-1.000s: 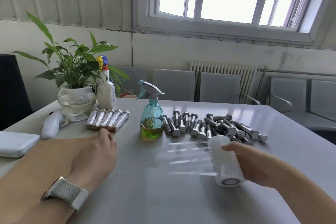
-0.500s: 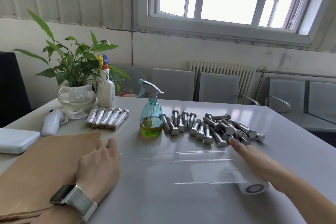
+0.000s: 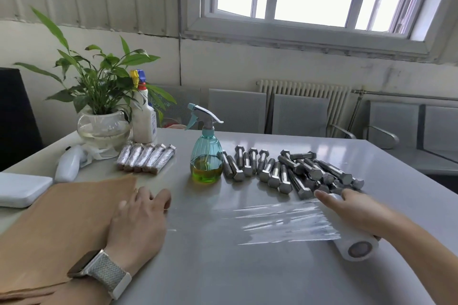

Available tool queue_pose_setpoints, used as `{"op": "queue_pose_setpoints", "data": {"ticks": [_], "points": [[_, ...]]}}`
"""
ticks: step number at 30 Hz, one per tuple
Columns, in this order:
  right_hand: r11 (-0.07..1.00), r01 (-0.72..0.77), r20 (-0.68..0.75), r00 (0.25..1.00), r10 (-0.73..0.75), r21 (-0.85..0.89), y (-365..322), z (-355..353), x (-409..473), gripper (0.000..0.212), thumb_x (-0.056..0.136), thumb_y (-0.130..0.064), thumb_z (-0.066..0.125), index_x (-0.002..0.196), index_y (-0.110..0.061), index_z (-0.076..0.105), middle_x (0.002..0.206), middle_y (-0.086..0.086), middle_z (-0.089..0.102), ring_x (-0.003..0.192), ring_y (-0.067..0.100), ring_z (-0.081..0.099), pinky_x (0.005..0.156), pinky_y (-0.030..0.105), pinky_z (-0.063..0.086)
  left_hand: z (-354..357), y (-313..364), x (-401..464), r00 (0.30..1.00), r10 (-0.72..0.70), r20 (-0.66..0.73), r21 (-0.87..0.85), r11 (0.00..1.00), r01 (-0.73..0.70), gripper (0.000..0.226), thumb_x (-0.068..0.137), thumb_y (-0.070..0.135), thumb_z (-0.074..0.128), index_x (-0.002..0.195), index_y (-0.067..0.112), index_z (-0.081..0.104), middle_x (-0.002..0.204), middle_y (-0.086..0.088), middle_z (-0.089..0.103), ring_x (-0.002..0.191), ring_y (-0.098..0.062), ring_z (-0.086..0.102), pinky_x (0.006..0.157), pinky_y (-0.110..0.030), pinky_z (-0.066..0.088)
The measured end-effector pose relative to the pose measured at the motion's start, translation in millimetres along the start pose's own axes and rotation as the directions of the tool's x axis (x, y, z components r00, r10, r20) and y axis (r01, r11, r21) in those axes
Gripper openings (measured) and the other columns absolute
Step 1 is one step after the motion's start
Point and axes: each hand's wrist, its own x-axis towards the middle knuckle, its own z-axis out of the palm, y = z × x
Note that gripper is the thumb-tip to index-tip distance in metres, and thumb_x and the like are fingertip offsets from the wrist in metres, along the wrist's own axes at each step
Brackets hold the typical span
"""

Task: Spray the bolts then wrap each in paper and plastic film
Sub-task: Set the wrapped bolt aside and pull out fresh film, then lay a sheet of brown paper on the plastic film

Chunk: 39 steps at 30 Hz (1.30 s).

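Both hands work the plastic film from opposite ends: the left hand [image 3: 138, 220] lies flat, fingers straight, pressing the loose end of the film [image 3: 277, 223] against the counter [image 3: 223, 275], seemingly to anchor it, while the right hand [image 3: 352, 210] rests over the film roll [image 3: 357, 245] with fingers extended, apparently drawing out a sheet. Whether its thumb hooks under the roll cannot be told. Between the two hands the film lies stretched and faintly wrinkled on the counter, just in front of the spray bottle [image 3: 207, 156]. To the right of the bottle lie the bare bolts [image 3: 285, 171], heaped within easy reach of the roll. To the bottle's left, six wrapped bolts [image 3: 146, 161] sit side by side, set apart as finished. Nearer and left of the bottle, brown paper [image 3: 62, 220] lies under the left wrist, likely kept handy for the inner wrap.
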Motion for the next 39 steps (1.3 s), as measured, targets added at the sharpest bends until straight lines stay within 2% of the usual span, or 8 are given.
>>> {"op": "queue_pose_setpoints", "data": {"ticks": [2, 5, 10, 16, 21, 26, 32, 39], "points": [[1.000, -0.008, 0.000, 1.000, 0.008, -0.014, 0, 0, 0, 0.087, 0.065, -0.094, 0.016, 0.109, -0.027, 0.052, 0.117, 0.003, 0.061, 0.111, 0.027, 0.055, 0.096, 0.042, 0.046, -1, 1, -1, 0.999, 0.010, -0.035, 0.019, 1.000, -0.009, 0.012, 0.074, 0.021, 0.048, 0.073, 0.021, 0.060, 0.066, -0.004, 0.047, 0.057, -0.031, 0.058, 0.054, -0.035, 0.043], [1.000, -0.004, -0.006, 1.000, 0.004, -0.013, 0, -2, -2, 0.104, 0.049, -0.098, 0.004, 0.109, -0.029, 0.053, 0.119, 0.003, 0.060, 0.113, 0.027, 0.054, 0.097, 0.044, 0.045, -1, 2, -1, 0.998, 0.012, -0.063, 0.043, 0.999, -0.010, 0.021, 0.074, 0.024, 0.038, 0.071, 0.020, 0.059, 0.062, -0.005, 0.048, 0.052, -0.029, 0.057, 0.053, -0.034, 0.044], [1.000, 0.005, -0.014, 1.000, -0.005, -0.019, 0, -2, -3, 0.109, 0.043, -0.100, 0.000, 0.108, -0.032, 0.054, 0.120, 0.002, 0.061, 0.113, 0.026, 0.054, 0.096, 0.044, 0.046, 0, 3, -2, 0.997, -0.006, -0.074, 0.049, 0.999, 0.010, 0.007, 0.071, 0.018, 0.051, 0.071, 0.020, 0.058, 0.064, -0.005, 0.050, 0.055, -0.029, 0.059, 0.055, -0.034, 0.045], [0.997, 0.013, -0.015, 1.000, -0.014, -0.070, 0, -2, -1, 0.112, 0.054, -0.096, 0.000, 0.122, -0.028, 0.057, 0.128, 0.004, 0.059, 0.119, 0.027, 0.053, 0.098, 0.043, 0.045, -2, 3, -2, 0.996, 0.022, -0.084, 0.053, 0.998, -0.018, 0.027, 0.075, 0.025, 0.034, 0.069, 0.018, 0.060, 0.064, -0.006, 0.053, 0.056, -0.029, 0.061, 0.055, -0.035, 0.045], [0.992, -0.023, 0.013, 1.000, 0.025, -0.126, -3, -3, -1, 0.089, 0.075, -0.090, 0.013, 0.118, -0.022, 0.053, 0.128, 0.007, 0.058, 0.117, 0.029, 0.053, 0.097, 0.044, 0.045, -8, 3, -2, 1.000, 0.004, -0.028, 0.062, 0.998, -0.002, 0.026, 0.075, 0.026, 0.038, 0.069, 0.018, 0.062, 0.065, -0.006, 0.054, 0.057, -0.031, 0.061, 0.055, -0.037, 0.045], [0.976, -0.015, -0.017, 1.000, 0.011, -0.217, -11, -4, -6, 0.086, 0.080, -0.087, 0.013, 0.123, -0.023, 0.051, 0.137, 0.002, 0.055, 0.125, 0.027, 0.050, 0.097, 0.041, 0.042, -9, 2, -2, 0.996, -0.052, 0.075, 0.034, 0.998, 0.050, 0.018, 0.077, 0.024, 0.046, 0.074, 0.020, 0.063, 0.072, -0.005, 0.054, 0.069, -0.031, 0.063, 0.064, -0.039, 0.046], [0.949, -0.022, -0.043, 0.999, 0.009, -0.314, -20, -7, -12, 0.086, 0.079, -0.088, 0.009, 0.124, -0.026, 0.049, 0.136, -0.001, 0.056, 0.126, 0.023, 0.051, 0.080, 0.038, 0.033, -12, 4, -2, 0.998, -0.045, 0.049, 0.007, 0.999, 0.044, 0.019, 0.075, 0.026, 0.049, 0.074, 0.019, 0.066, 0.072, -0.006, 0.057, 0.067, -0.030, 0.064, 0.063, -0.039, 0.049], [0.932, -0.028, -0.064, 0.998, 0.005, -0.361, -29, -11, -20, 0.085, 0.081, -0.086, 0.010, 0.123, -0.024, 0.048, 0.135, 0.000, 0.057, 0.125, 0.024, 0.051, 0.080, 0.039, 0.033, -20, 5, -1, 0.999, -0.015, -0.037, -0.041, 0.999, 0.014, 0.031, 0.075, 0.033, 0.042, 0.081, 0.019, 0.070, 0.083, -0.004, 0.059, 0.074, -0.030, 0.063, 0.063, -0.038, 0.046]]}}
